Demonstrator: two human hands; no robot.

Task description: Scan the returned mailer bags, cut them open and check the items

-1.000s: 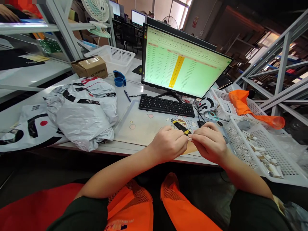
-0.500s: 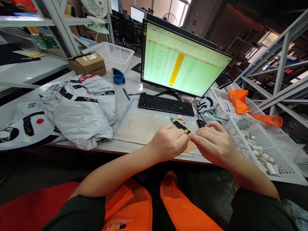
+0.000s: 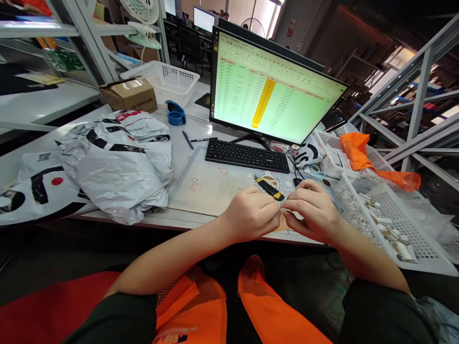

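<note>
I've got a small clear piece point(image 3: 283, 209) between the hands: right hand point(image 3: 315, 210) pinching it, so nearer; left hand point(image 3: 253, 212) curled right beside, grip hidden, can't tell. Long axis unreadable. Black-yellow cutter point(image 3: 269, 188) just beyond, slanting toward right fingertips.

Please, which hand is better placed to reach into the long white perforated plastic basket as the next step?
The right hand seems better placed: it lies between the left hand and the white basket, hence nearer. Both hands are at a small, pale, partly hidden piece.
</note>
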